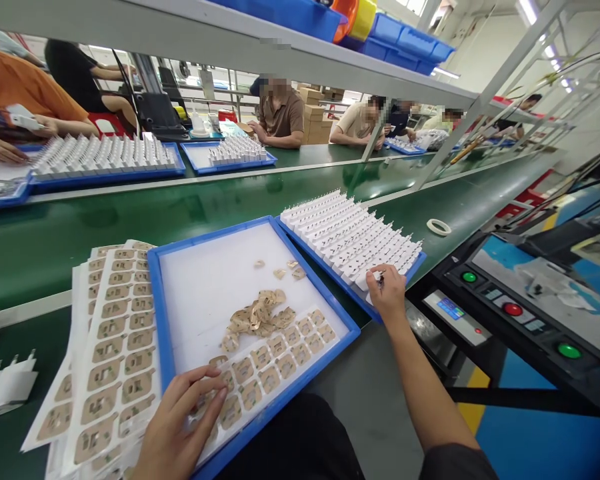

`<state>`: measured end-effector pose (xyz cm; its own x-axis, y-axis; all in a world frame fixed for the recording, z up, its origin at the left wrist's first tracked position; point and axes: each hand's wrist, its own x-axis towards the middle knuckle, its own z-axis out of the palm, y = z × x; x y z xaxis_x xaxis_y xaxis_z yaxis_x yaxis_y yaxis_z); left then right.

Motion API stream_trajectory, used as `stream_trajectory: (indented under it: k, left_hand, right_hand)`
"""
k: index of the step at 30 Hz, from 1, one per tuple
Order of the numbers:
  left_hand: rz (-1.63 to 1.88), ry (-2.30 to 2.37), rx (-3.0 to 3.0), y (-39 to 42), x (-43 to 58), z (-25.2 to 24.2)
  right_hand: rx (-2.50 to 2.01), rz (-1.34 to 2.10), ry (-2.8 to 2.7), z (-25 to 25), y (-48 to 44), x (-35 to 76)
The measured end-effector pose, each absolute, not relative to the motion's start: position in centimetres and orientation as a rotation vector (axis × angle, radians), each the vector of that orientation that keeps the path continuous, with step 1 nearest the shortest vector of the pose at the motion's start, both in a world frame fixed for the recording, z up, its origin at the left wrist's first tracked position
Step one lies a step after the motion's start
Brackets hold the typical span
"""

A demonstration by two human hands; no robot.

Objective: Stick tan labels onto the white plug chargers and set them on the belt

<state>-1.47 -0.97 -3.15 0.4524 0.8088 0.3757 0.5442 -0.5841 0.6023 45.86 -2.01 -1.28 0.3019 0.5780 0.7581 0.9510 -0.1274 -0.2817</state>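
Note:
My left hand point(185, 417) rests over the near left end of a sheet of tan die-cut stickers point(270, 380), its fingers loosely bent and slightly apart. The sheet lies in a blue-rimmed tray with a white bottom point(195, 280). Behind it sits a crumpled heap of tan peeled pieces point(257, 313), with a few loose scraps farther back. My right hand point(389, 293) pinches a white plug adapter point(365, 280) at the near corner of a second blue tray point(320, 260). Rows of white plug adapters point(350, 233) fill that tray, metal pins showing.
More sticker sheets point(113, 333) are stacked left of the tray. White plugs point(7, 387) lie at far left. A tape roll point(439, 227) is on the green bench, and a machine with buttons point(515, 313) stands right. A shelf point(300, 47) crosses overhead; co-workers sit opposite.

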Motion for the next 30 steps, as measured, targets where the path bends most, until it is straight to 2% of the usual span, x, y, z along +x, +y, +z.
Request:
stream_trajectory:
  k: [15,22,25,30]
  left_hand:
    - [0.898,1.185,2.178,-1.3,-1.0,-2.5]
    - [0.963,1.157,2.078,-1.9,-0.2,-0.5]
    - [1.014,1.099,2.078,-2.2,0.0,-0.2]
    - [1.074,1.124,1.960,-2.6,0.2,0.4]
  right_hand:
    - [-1.581,-0.517,-1.215,2.5,-0.7,41.8]
    - [-1.321,-0.025,-1.643,4.8,7.4,29.7]
    - [-1.195,0.162,-1.915,3.8,10.8,22.9]
    - [-1.068,0.275,-2.173,0.6,13.4,15.3]
